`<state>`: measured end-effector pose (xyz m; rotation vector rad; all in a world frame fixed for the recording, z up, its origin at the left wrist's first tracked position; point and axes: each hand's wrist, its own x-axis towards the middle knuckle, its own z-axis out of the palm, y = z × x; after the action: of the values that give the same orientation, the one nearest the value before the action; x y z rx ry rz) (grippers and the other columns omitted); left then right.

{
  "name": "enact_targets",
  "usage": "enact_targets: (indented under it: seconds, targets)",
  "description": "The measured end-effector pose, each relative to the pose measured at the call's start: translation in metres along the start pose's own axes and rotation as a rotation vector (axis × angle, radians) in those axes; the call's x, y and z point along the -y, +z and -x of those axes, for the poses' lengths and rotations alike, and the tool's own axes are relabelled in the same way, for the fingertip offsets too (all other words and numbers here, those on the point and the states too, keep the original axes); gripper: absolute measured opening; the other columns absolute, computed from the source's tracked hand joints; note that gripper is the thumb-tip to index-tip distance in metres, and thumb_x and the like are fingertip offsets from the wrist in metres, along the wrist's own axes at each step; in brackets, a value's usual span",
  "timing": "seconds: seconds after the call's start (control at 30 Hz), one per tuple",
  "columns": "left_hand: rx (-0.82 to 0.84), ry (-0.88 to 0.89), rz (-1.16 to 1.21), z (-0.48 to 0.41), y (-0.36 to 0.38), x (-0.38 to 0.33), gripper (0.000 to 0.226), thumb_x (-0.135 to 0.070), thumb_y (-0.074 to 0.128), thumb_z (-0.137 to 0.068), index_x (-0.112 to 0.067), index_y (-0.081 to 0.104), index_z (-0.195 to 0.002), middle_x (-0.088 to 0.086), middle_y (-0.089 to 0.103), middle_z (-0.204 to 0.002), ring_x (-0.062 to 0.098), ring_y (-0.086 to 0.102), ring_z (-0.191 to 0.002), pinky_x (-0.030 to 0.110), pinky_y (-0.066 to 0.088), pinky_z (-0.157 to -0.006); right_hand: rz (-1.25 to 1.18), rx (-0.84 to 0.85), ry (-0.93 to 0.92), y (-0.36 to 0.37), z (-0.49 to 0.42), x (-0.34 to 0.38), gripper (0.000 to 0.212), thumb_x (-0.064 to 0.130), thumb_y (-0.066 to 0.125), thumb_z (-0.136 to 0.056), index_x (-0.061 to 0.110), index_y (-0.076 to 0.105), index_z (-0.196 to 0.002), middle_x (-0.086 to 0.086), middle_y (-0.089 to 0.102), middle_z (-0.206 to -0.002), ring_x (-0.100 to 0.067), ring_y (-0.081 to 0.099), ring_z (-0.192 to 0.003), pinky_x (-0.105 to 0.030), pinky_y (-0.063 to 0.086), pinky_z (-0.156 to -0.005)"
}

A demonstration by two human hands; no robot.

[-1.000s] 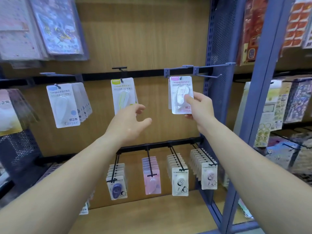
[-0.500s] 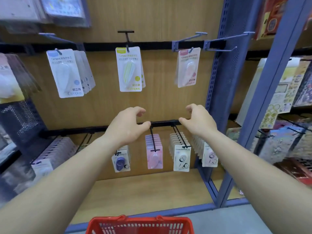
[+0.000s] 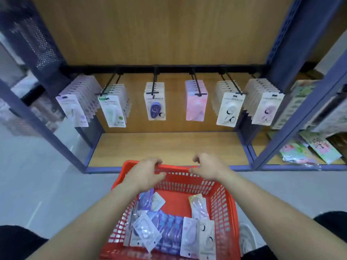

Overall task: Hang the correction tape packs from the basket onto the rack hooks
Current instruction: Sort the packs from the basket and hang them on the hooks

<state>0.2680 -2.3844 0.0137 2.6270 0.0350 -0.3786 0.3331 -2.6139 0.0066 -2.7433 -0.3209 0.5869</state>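
Over the basket [image 3: 225,201] far rim, L hand [image 3: 144,174] and R hand [image 3: 208,168] hang loosely curled, empty; L perhaps touches it. Packs [image 3: 161,228] lie below, toward the body, long axes approx. fore-aft; L nearer.

Loose correction tape packs [image 3: 169,229] heaped in red basket [image 3: 223,199] below rack hooks [image 3: 197,85]

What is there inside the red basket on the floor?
Many correction tape packs lie piled in the basket, purple, white and pink; its far floor is bare. The left forearm and the upper packs cover others, so their number is unclear.
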Motion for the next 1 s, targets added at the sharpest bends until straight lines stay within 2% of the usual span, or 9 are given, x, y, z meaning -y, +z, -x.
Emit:
enact_targets:
  seconds: [0.13,0.23,0.37,0.47,0.53,0.63,0.73,0.87,1.0]
  targets:
    - [0.123,-0.105,0.002,-0.001,0.054,0.051,0.052,-0.033,0.070,-0.091,-0.011,0.060,-0.137,0.011,0.063,-0.137,0.026,0.057,-0.127,0.028,0.040,-0.102,-0.022,0.129,0.031,0.068,-0.011,-0.015,0.038,0.042,0.071,-0.089,0.012,0.067,-0.112,-0.010,0.070,-0.115,-0.029,0.064,-0.110,-0.037,0.052,-0.089]
    - [0.209,-0.189,0.019,-0.004,0.093,0.086,0.053,-0.034,0.072,-0.090,-0.010,0.060,-0.135,0.013,0.063,-0.134,0.029,0.058,-0.124,0.029,0.041,-0.098,-0.040,0.207,0.057,0.116,-0.022,-0.029,0.043,0.043,0.072,-0.088,0.011,0.067,-0.117,-0.011,0.069,-0.119,-0.029,0.063,-0.112,-0.037,0.050,-0.093]
    - [0.294,-0.308,0.059,-0.010,0.141,0.124,0.066,-0.042,0.073,-0.088,-0.010,0.053,-0.143,0.014,0.058,-0.140,0.030,0.057,-0.127,0.030,0.041,-0.099,-0.088,0.324,0.083,0.174,-0.033,-0.046,0.040,0.040,0.072,-0.089,0.012,0.066,-0.118,-0.011,0.069,-0.119,-0.029,0.064,-0.113,-0.035,0.050,-0.092]
    - [0.354,-0.396,0.106,-0.011,0.174,0.144,0.069,-0.049,0.075,-0.084,-0.010,0.056,-0.138,0.013,0.061,-0.135,0.030,0.059,-0.122,0.029,0.042,-0.090,-0.116,0.362,0.090,0.213,-0.040,-0.052,0.037,0.040,0.072,-0.087,0.016,0.066,-0.114,-0.008,0.069,-0.119,-0.029,0.064,-0.112,-0.036,0.051,-0.092]
    - [0.365,-0.423,0.087,-0.009,0.192,0.154,0.069,-0.043,0.080,-0.082,-0.014,0.055,-0.140,0.012,0.059,-0.138,0.030,0.057,-0.126,0.031,0.043,-0.097,-0.133,0.360,0.083,0.238,-0.044,-0.052,0.044,0.040,0.072,-0.087,0.018,0.064,-0.124,-0.006,0.068,-0.125,-0.027,0.063,-0.117,-0.038,0.050,-0.097]
    - [0.345,-0.388,-0.009,-0.009,0.210,0.163,0.073,-0.041,0.079,-0.081,-0.023,0.051,-0.145,0.008,0.049,-0.148,0.029,0.048,-0.136,0.033,0.039,-0.109,-0.173,0.402,0.034,0.269,-0.051,-0.048,0.057,0.041,0.073,-0.087,0.019,0.057,-0.138,-0.003,0.065,-0.135,-0.023,0.061,-0.123,-0.035,0.048,-0.101]
    - [0.337,-0.288,-0.128,-0.013,0.221,0.162,0.073,-0.048,0.073,-0.084,-0.028,0.046,-0.149,0.003,0.043,-0.153,0.028,0.040,-0.142,0.037,0.030,-0.118,-0.212,0.497,0.012,0.288,-0.058,-0.048,0.064,0.040,0.080,-0.084,0.019,0.056,-0.140,-0.002,0.062,-0.136,-0.021,0.059,-0.123,-0.028,0.045,-0.098]
    - [0.319,-0.196,-0.239,-0.022,0.230,0.154,0.072,-0.062,0.064,-0.084,-0.033,0.045,-0.147,-0.009,0.045,-0.154,0.019,0.042,-0.140,0.042,0.030,-0.114,-0.243,0.509,0.011,0.299,-0.065,-0.057,0.073,0.037,0.088,-0.076,0.018,0.057,-0.139,-0.003,0.062,-0.134,-0.019,0.059,-0.120,-0.027,0.046,-0.099]
    - [0.390,-0.193,-0.263,-0.030,0.235,0.151,0.082,-0.066,0.063,-0.085,-0.031,0.036,-0.154,-0.007,0.041,-0.158,0.018,0.040,-0.144,0.041,0.027,-0.113,-0.274,0.543,0.063,0.298,-0.071,-0.063,0.064,0.035,0.088,-0.077,0.023,0.061,-0.133,0.006,0.062,-0.120,-0.019,0.064,-0.110,-0.034,0.054,-0.093]
